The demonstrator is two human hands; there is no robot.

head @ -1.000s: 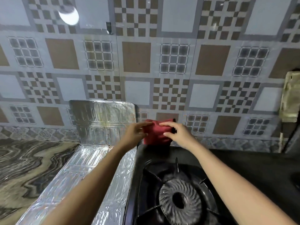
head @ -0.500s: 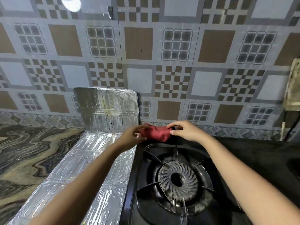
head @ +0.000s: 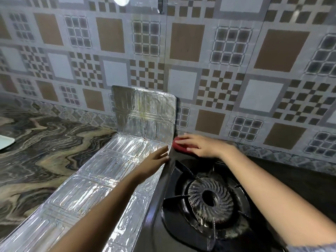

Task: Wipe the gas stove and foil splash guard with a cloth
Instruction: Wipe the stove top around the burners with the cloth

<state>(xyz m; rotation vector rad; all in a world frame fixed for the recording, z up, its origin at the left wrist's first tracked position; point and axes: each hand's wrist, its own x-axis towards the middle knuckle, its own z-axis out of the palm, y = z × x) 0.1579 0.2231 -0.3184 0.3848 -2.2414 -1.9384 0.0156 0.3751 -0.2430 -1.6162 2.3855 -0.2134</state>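
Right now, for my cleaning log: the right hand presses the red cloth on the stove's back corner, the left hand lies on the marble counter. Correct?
No: the head view shows the left hand on the foil splash guard, not the marble counter. The right hand does press the red cloth on the back corner of the stove.

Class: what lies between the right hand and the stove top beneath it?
The red cloth, flat under the right hand at the back left corner of the stove, seen in the head view.
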